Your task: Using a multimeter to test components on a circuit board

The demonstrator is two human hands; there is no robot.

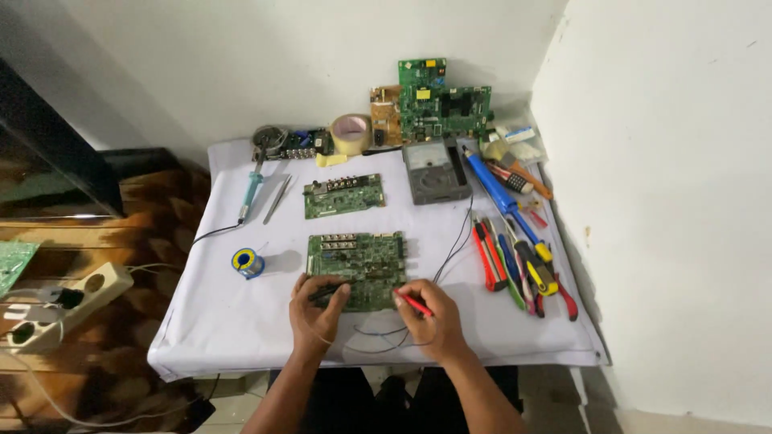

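White-covered table (201, 337) pushed into a wall corner serves as the bench, so the walls back the spare green boards (434, 104) stacked at the far edge, out of the working zone. Analog multimeter (435, 170) sits at centre rear, dial facing the person, its leads trailing forward to the hands. Large green circuit board (358, 255) lies flat at the near edge, directly under both hands, within easy reach; a smaller board (343, 195) is parked behind it. Pliers and screwdrivers (519, 261) are laid in a row at the right, handles toward the right hand. Soldering iron (252, 191) and tweezers (277, 198) lie left rear, solder spool (248, 262) left of the board. Left hand (315, 309) is closed around a black probe (324, 292), tip on the board's near edge. Right hand (430, 317) pinches a red probe (412, 302) pen-style, tip at the board's near-right corner
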